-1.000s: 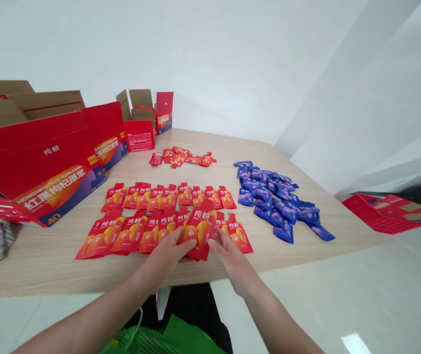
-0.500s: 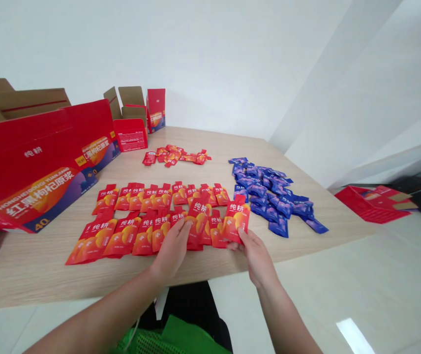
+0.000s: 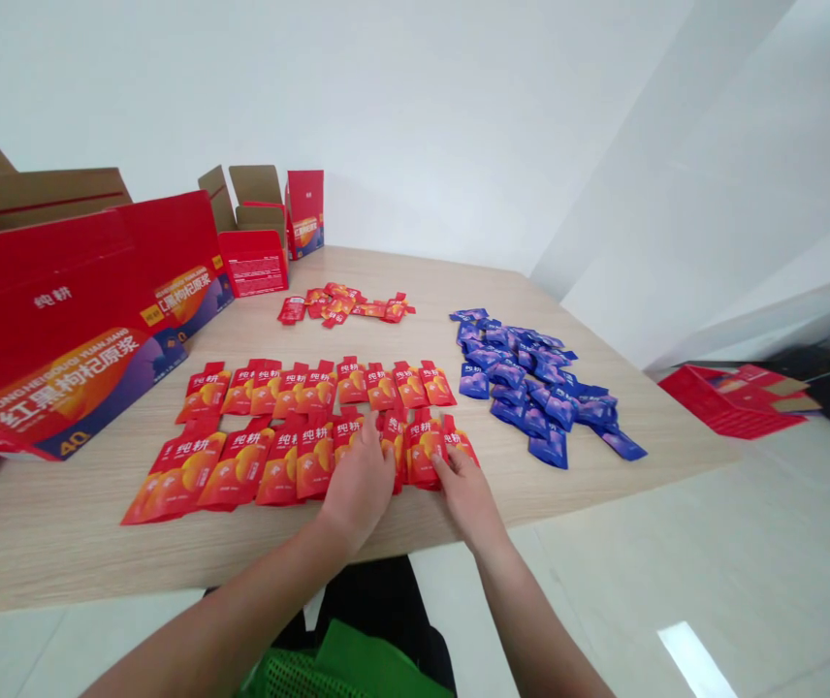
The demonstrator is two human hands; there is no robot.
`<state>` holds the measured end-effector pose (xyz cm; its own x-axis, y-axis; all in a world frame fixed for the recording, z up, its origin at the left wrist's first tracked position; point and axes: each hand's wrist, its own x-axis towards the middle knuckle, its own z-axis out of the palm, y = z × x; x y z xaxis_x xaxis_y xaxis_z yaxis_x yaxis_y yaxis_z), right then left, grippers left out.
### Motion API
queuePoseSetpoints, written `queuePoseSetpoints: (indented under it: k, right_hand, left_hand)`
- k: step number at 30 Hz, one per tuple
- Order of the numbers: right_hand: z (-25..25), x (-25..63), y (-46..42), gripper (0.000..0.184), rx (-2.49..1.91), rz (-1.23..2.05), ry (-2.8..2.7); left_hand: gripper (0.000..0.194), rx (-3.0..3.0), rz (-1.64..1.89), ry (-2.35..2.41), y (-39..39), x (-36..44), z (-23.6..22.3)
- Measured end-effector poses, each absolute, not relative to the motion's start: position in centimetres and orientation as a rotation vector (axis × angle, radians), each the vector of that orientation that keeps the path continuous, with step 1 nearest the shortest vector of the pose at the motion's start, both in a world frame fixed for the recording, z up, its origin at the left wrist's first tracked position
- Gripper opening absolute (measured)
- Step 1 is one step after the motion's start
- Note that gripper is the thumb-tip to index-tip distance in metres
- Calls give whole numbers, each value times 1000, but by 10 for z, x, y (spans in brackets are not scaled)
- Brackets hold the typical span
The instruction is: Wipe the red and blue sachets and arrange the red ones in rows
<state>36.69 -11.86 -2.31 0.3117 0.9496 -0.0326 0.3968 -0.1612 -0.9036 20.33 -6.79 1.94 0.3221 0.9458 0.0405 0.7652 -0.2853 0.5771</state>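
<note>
Two rows of red-and-orange pouches lie along the near part of the table, with a pouch (image 3: pixel 204 393) at the left end of the back row. My left hand (image 3: pixel 361 480) is closed at the front row, its fingers curled on a red pouch (image 3: pixel 395 427) that they partly cover. Close on its right, my right hand (image 3: pixel 467 496) grips the lower right edge of another red pouch (image 3: pixel 422 446), thumb on its face. A further pouch (image 3: pixel 461 444) shows just behind the right hand's fingers. Both hands' undersides are hidden.
A heap of blue pouches (image 3: pixel 524 373) lies to the right, and a small pile of red pouches (image 3: pixel 338 305) farther back. Large red cartons (image 3: pixel 66 320) stand at the left, with smaller red boxes (image 3: pixel 253 262) behind. Beyond the table's right edge is an open red box (image 3: pixel 727 397).
My right hand has moved left and brought its red pouch down onto the front row. My left hand has shifted slightly right, and its raised pouch now sits lower among the others.
</note>
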Motion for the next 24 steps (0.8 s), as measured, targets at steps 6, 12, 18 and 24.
queuePoseSetpoints:
  k: [6, 12, 18, 24]
  right_hand:
    - [-34, 365, -119, 47, -2043, 494, -1217]
    - [-32, 365, -127, 49, -2033, 194, -1407]
    - [-45, 356, -129, 39, -1885, 155, -1760]
    - [-55, 355, -131, 34, -1913, -23, -1823]
  left_hand:
    - [37, 2411, 231, 1551, -73, 204, 23]
    - [40, 2580, 246, 1363, -75, 192, 25]
    - [48, 2635, 221, 1280, -78, 188, 5]
    - [46, 2692, 326, 1284, -76, 189, -3]
